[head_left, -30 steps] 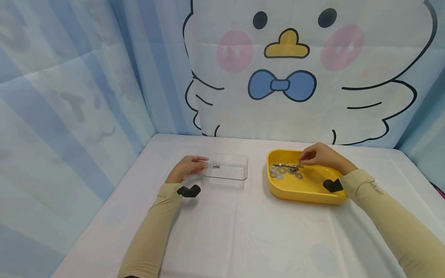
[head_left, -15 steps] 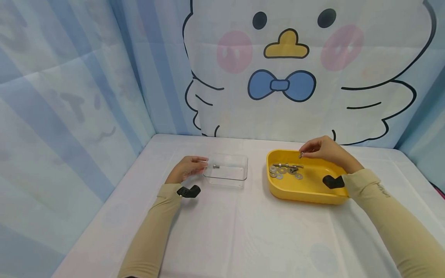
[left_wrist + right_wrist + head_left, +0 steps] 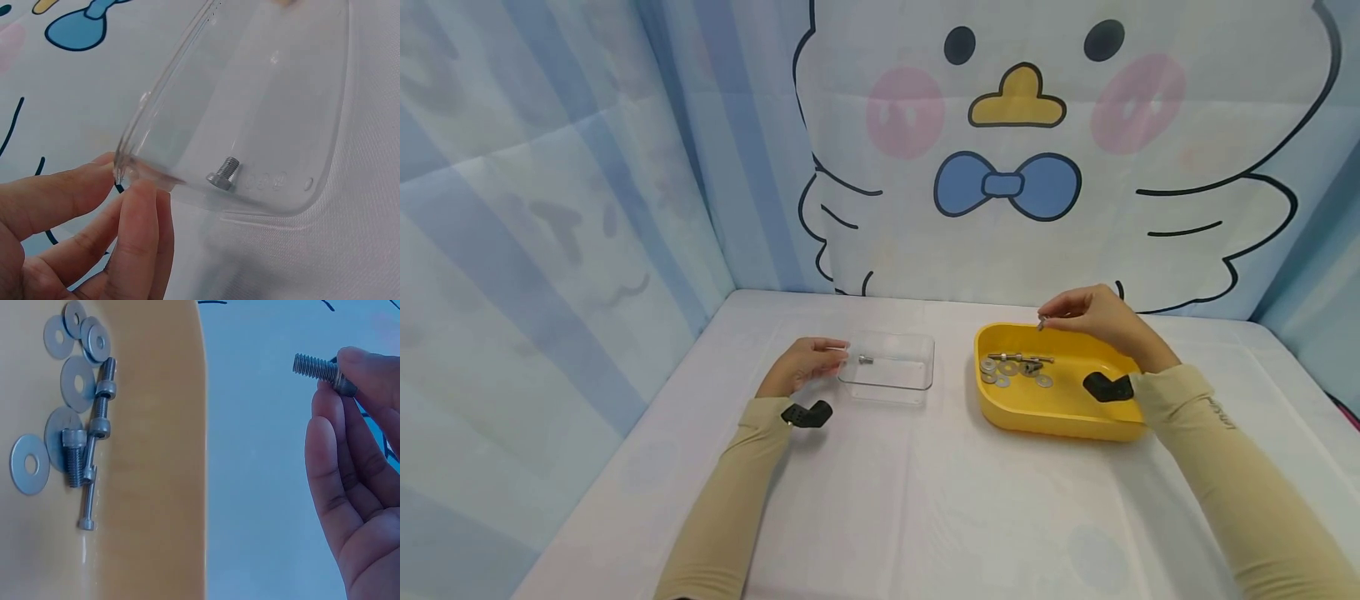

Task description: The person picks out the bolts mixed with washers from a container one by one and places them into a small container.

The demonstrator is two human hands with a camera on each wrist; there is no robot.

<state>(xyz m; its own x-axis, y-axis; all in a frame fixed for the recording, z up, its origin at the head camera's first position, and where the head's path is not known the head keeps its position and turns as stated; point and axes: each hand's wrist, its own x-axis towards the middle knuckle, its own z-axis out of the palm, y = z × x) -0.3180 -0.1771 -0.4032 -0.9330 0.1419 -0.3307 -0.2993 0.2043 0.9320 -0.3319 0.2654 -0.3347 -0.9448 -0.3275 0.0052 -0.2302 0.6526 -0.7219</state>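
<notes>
Change: right hand (image 3: pixel 1101 321) has risen out of the yellow tray (image 3: pixel 1060 417) since a second ago and now sits above the tray's far rim, carrying a bolt (image 3: pixel 1042 322); left hand (image 3: pixel 801 365) and clear box (image 3: pixel 891 367) have not shifted.
Surroundings: white tabletop (image 3: pixel 925 500); cartoon-bird cloth backdrop behind it; striped blue cloth on the left.
Tray contents: several flat washers (image 3: pixel 76 384), one short socket bolt (image 3: pixel 72 456) and a long thin screw (image 3: pixel 94 469) lie loose on the tray floor, at its left end in the head view.
Obstructions: tray rim lies below the held bolt; bare tabletop between tray and clear box.
Wrist cameras: a black unit shows under each wrist in the head view.
Bolt, look: short, grey metal, threaded shank exposed; head end hidden in the fingers (image 3: pixel 347 369).
Bolt, position: in the air, over the far edge of the tray, clear of the pile of washers; shank points away from the palm.
Right fingers: thumb and forefinger pinch the bolt at its head end; other fingers loosely curled beneath.
Left fingers: thumb and fingertips (image 3: pixel 140 206) pinch the near-left rim of the clear box.
Clear box: rests on the tabletop, well apart from the tray; one small hex bolt (image 3: pixel 224 174) lies inside, near the left hand.
</notes>
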